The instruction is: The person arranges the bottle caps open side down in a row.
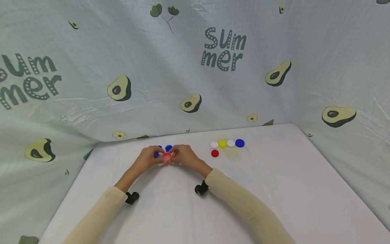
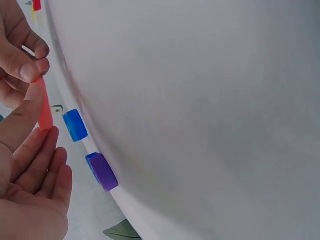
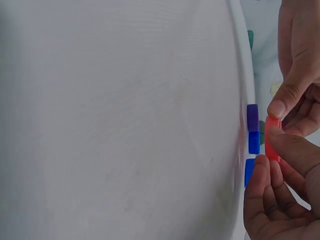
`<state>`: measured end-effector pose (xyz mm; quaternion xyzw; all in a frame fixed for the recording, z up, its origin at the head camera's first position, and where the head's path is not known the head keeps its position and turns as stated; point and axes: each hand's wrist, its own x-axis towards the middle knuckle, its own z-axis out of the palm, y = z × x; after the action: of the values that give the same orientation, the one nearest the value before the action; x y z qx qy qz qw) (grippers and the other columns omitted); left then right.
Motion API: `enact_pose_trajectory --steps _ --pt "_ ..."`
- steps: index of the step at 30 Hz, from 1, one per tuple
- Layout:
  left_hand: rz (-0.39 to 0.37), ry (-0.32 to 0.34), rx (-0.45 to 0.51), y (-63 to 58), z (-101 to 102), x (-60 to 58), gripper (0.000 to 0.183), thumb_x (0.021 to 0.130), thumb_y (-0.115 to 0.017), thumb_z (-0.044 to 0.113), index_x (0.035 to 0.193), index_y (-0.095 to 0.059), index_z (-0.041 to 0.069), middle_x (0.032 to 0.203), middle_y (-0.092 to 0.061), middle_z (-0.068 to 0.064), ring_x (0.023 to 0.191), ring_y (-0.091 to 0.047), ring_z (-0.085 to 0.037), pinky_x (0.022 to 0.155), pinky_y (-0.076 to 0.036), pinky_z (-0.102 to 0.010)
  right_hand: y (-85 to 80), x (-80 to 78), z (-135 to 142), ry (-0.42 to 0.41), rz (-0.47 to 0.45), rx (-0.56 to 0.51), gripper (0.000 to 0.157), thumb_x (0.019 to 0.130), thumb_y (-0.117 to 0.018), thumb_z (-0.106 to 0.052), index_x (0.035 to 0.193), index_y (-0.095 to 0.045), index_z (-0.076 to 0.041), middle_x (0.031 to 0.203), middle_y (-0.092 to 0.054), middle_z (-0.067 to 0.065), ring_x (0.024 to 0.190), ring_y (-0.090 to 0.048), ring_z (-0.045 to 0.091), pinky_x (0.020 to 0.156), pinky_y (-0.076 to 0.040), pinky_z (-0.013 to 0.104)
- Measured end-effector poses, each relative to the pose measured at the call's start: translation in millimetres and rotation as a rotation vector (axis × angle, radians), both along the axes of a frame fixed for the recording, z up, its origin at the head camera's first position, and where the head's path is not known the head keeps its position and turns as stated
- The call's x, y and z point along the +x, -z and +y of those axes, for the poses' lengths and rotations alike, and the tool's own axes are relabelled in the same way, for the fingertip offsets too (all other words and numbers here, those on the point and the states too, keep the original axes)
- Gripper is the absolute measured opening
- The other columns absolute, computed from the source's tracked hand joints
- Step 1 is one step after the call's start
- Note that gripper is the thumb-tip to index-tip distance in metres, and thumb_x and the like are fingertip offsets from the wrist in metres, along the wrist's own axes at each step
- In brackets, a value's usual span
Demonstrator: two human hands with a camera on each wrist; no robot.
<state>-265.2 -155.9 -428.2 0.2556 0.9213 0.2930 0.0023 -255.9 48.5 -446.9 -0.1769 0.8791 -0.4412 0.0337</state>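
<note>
A coral-red plastic bottle cap [image 1: 166, 157] is held up off the white table between the two hands. My left hand [image 1: 147, 157] pinches one side of its rim with thumb and fingers. From the other side my right hand [image 1: 186, 156] pinches the rim too. The left wrist view shows the cap [image 2: 46, 107] edge-on between the fingertips. Behind the hands stand a purple cap [image 3: 252, 118] and two blue caps, one blue cap [image 2: 75, 125] apart and the other blue cap [image 3: 254, 142] beside the purple one.
To the right on the table [image 1: 274, 189] lie two white caps, one a white cap [image 1: 214, 144], with a yellow cap [image 1: 222, 144], a darker blue cap [image 1: 239, 143] and a red cap [image 1: 214, 153]. A printed cloth [image 1: 152, 112] hangs behind the table's far edge.
</note>
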Motion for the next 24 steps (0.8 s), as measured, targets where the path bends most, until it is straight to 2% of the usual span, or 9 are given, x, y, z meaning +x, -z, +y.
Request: enact_pose_trajectory --steps 3,8,12,15,20,24 --pt "-0.022 0.005 0.044 -1.3 2 5.1 0.026 0.084 -0.084 0.009 0.105 -0.072 0.0 0.108 -0.072 -0.017 0.106 -0.065 -0.037 0.094 -0.055 -0.052 -1.6 4.6 4 0.005 0.02 0.005 0.025 0.088 -0.081 -0.011 0.111 -0.074 -0.006 0.095 -0.072 0.004 0.078 -0.065 0.009 0.065 -0.053 0.017" --pt "-0.069 0.051 0.14 -1.9 6 11.3 0.028 0.085 -0.082 0.005 0.108 -0.067 -0.002 0.109 -0.072 -0.017 0.108 -0.068 -0.039 0.094 -0.056 -0.05 -3.3 11.7 13 -0.015 0.068 -0.01 0.028 0.086 -0.082 -0.005 0.112 -0.073 -0.004 0.1 -0.074 0.006 0.087 -0.07 0.014 0.074 -0.056 0.02" --pt "-0.136 0.043 0.177 -2.1 12 15.0 0.031 0.085 -0.081 0.004 0.111 -0.067 -0.003 0.112 -0.072 -0.018 0.109 -0.069 -0.037 0.092 -0.058 -0.044 -4.3 15.6 20 -0.029 0.056 0.002 0.029 0.086 -0.081 -0.006 0.114 -0.072 -0.004 0.103 -0.073 0.007 0.086 -0.071 0.014 0.072 -0.057 0.019" --pt "-0.15 0.044 0.198 -2.6 16 17.5 0.033 0.085 -0.081 0.003 0.114 -0.068 -0.004 0.113 -0.072 -0.019 0.108 -0.07 -0.036 0.09 -0.059 -0.041 -5.5 17.8 24 -0.026 0.043 0.022 0.03 0.087 -0.082 -0.008 0.115 -0.072 -0.005 0.105 -0.073 0.006 0.086 -0.07 0.012 0.071 -0.056 0.018" --pt "-0.142 0.084 0.262 -0.8 17 24.4 0.037 0.086 -0.08 0.004 0.119 -0.068 -0.008 0.115 -0.072 -0.022 0.106 -0.071 -0.037 0.087 -0.06 -0.038 -6.6 24.3 28 -0.016 0.023 0.027 0.033 0.086 -0.082 -0.008 0.118 -0.072 -0.006 0.11 -0.072 0.005 0.089 -0.069 0.012 0.072 -0.057 0.019" --pt "-0.155 0.089 0.289 -1.1 20 27.0 0.038 0.087 -0.08 0.006 0.12 -0.069 -0.008 0.116 -0.072 -0.022 0.106 -0.072 -0.035 0.086 -0.06 -0.034 -9.5 28.4 34 -0.026 0.037 0.04 0.034 0.087 -0.081 -0.01 0.119 -0.071 -0.006 0.112 -0.071 0.005 0.09 -0.068 0.012 0.073 -0.057 0.018"
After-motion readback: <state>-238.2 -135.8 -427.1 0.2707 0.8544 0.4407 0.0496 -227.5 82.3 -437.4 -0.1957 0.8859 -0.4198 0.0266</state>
